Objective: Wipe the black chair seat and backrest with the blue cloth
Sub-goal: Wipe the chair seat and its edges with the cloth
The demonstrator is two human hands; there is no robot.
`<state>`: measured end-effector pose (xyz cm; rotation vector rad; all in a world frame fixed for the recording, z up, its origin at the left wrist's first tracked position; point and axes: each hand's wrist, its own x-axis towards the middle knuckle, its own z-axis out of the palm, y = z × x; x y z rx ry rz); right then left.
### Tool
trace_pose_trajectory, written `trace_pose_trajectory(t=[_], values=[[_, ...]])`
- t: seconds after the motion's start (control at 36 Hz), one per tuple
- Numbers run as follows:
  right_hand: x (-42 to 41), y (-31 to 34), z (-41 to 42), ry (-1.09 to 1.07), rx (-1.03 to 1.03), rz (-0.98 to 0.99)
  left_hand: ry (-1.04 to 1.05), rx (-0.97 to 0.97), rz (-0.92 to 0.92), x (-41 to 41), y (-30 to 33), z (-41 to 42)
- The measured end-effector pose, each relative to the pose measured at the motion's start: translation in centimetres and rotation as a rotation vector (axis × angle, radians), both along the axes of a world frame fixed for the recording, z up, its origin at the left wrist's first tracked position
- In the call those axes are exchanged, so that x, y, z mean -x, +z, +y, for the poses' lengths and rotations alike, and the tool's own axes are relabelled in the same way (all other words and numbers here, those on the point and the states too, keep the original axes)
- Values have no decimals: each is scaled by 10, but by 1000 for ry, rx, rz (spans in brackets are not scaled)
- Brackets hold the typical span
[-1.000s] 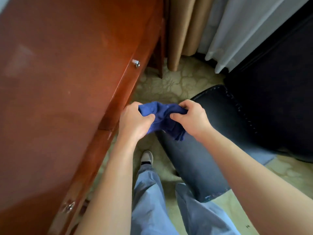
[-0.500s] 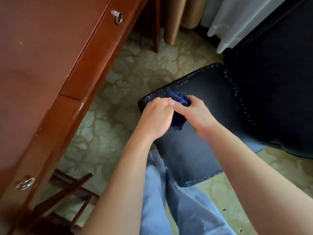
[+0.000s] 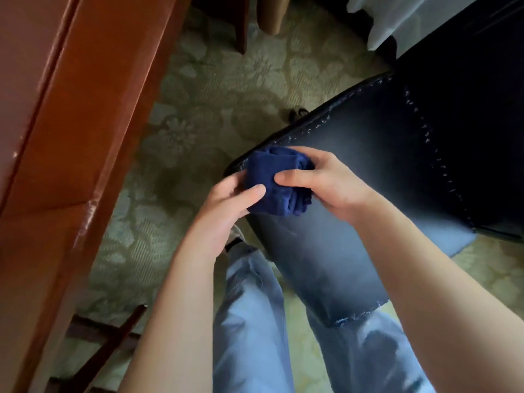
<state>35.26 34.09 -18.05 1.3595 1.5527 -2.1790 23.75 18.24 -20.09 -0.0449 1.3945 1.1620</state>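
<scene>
The blue cloth is folded into a thick wad and held between both hands just above the front left corner of the black chair seat. My left hand pinches its lower left side with thumb and fingers. My right hand wraps the right side, its thumb lying across the top. The seat has a stitched edge and a dull sheen. Its dark backrest rises at the right. Whether the cloth touches the seat I cannot tell.
A reddish wooden desk runs along the left, with dark crossbars low beneath it. Green patterned carpet lies between desk and chair. My legs in light blue trousers stand against the seat's front. Curtains hang at the top.
The hands have bundled the loose cloth into a folded wad and lowered it to the seat's front left corner. The view has tilted down toward the chair.
</scene>
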Motion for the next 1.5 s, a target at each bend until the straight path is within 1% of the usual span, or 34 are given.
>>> trace_pose_trajectory(t=[0.14,0.25,0.31,0.39,0.44,0.53,0.61,0.72,0.81,0.86,0.94,1.03,1.11,1.17,1.25,1.33,1.42,1.5], values=[[0,-32,-7,-120,-30,-20,21,-11,56,6,-28,0],[-9,-50,-12,-155,-33,54,47,10,149,5,-47,5],[-13,-57,-15,-140,-6,97,80,35,221,1,-51,7],[-16,-62,-19,-48,39,130,174,73,310,-8,-56,6],[-18,-65,-20,7,78,139,228,82,323,-15,-57,7],[-18,-67,-21,19,141,165,319,72,291,-23,-61,8],[-13,-67,-17,-3,71,133,345,57,271,-25,-62,7],[-8,-68,-9,-27,-40,81,277,51,245,-19,-62,3],[-4,-70,-8,-28,-185,7,218,114,355,-11,-71,-7],[-1,-72,-8,-10,-322,-52,178,193,423,-6,-79,-13],[3,-72,-8,-23,-460,-119,105,318,529,-3,-91,-18],[11,-69,-6,-27,-549,-134,29,353,533,-2,-102,-12],[21,-68,-7,2,-595,-120,-46,357,482,-3,-115,-3],[28,-70,-10,53,-631,-103,-71,335,487,-4,-120,2],[40,-77,-17,179,-689,-78,-147,332,605,-2,-130,-1],[50,-87,-24,287,-717,-73,-222,358,675,1,-133,-6],[56,-95,-31,392,-748,-105,-197,356,714,3,-135,-9],[61,-100,-35,404,-735,-160,-181,347,693,5,-137,-9]])
